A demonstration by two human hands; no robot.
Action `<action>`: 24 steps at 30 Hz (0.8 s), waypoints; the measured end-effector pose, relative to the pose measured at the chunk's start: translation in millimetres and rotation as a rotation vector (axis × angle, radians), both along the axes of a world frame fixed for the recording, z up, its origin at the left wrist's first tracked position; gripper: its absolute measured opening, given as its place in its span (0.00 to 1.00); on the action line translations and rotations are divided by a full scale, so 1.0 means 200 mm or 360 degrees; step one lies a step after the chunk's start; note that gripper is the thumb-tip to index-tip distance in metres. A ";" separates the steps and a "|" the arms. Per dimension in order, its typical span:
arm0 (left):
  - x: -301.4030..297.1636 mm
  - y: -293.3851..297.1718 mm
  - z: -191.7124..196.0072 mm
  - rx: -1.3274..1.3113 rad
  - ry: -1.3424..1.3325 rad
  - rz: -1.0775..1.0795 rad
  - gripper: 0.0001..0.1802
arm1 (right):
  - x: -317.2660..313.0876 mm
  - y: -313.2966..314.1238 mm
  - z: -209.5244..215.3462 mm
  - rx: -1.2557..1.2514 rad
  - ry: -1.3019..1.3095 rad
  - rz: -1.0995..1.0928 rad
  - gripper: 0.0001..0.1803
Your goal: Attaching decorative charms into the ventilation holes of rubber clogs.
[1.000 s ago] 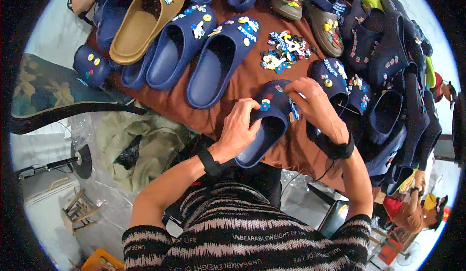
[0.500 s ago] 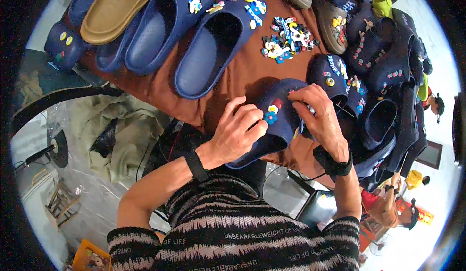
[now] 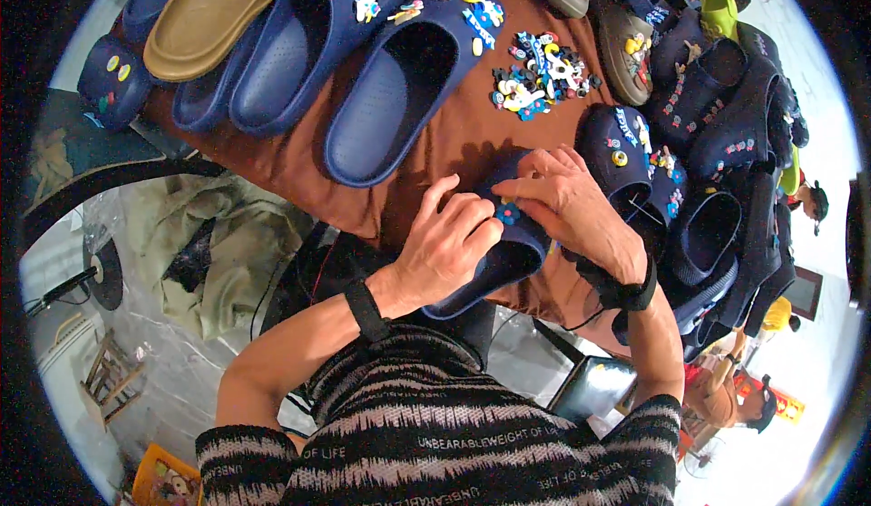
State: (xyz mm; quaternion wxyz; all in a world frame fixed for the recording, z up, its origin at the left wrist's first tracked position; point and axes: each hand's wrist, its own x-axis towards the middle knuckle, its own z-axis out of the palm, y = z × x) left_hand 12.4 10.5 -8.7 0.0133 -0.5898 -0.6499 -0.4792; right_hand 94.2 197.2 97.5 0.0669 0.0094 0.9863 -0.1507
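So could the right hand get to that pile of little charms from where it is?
Probably yes: only bare brown cloth seems to lie between the right hand and the pile of charms. It would likely have to leave the navy clog it is touching.

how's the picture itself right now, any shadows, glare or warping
Head view: outlines bend toward a black circular rim; head view: a dark shadow falls on the brown cloth just beyond the right hand; head view: glare shines off the glossy black seat; head view: the lower-right background is washed out white; head view: the nearby navy clog shows no obvious blur.
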 end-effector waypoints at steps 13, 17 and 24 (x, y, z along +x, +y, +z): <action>-0.01 0.04 0.00 -0.0176 -0.0022 0.0026 0.25 | -0.07 0.14 -0.12 -0.0470 -0.0215 0.0088 0.06; -0.01 0.04 0.01 -0.0217 -0.0025 0.0016 0.23 | -0.07 0.15 -0.14 -0.0611 -0.0152 0.0148 0.07; -0.01 0.04 0.02 -0.0180 -0.0014 0.0039 0.22 | -0.01 0.10 -0.19 -0.0570 0.0015 0.0006 0.07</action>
